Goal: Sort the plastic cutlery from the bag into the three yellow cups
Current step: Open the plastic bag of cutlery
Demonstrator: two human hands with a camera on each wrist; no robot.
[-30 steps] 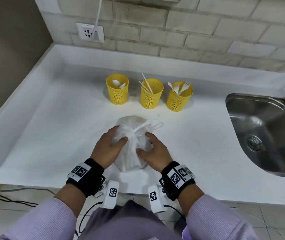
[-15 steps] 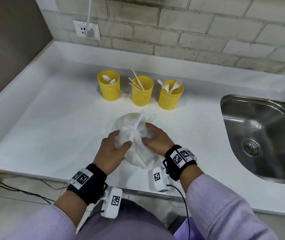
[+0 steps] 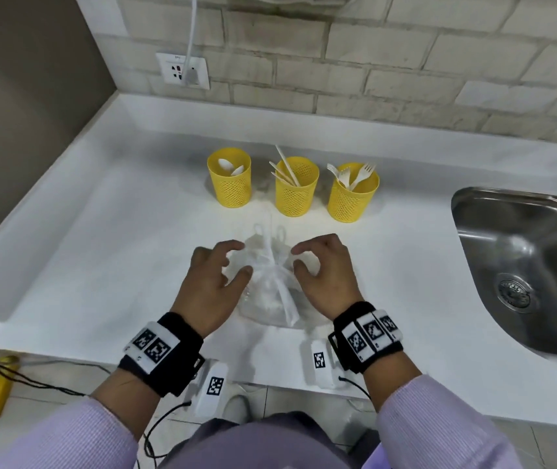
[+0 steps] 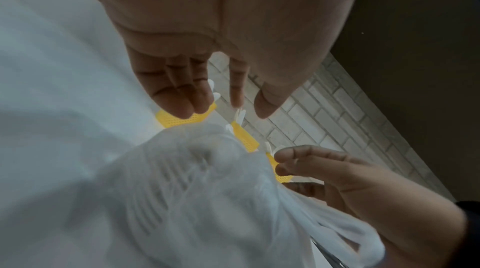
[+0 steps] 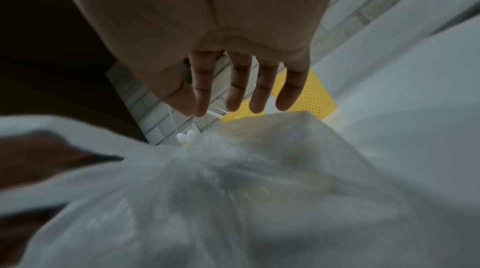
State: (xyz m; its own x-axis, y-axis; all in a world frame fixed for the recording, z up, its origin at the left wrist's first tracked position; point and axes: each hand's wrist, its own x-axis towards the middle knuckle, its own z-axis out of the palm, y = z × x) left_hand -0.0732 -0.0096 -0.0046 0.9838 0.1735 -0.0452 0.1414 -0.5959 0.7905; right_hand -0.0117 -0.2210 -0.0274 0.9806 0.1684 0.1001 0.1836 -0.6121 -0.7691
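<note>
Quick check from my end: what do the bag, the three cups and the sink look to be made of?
Bag: thin, translucent white plastic film, by its crinkles and knotted handles. Yellow cups: probably matte moulded plastic, their walls perforated like mesh. Sink: apparently stainless steel, grey with a brushed sheen and reflections.

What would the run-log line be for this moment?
stage: at bag, not opened | left hand: open over bag | right hand: open over bag | yellow cups: already holding cutlery
</note>
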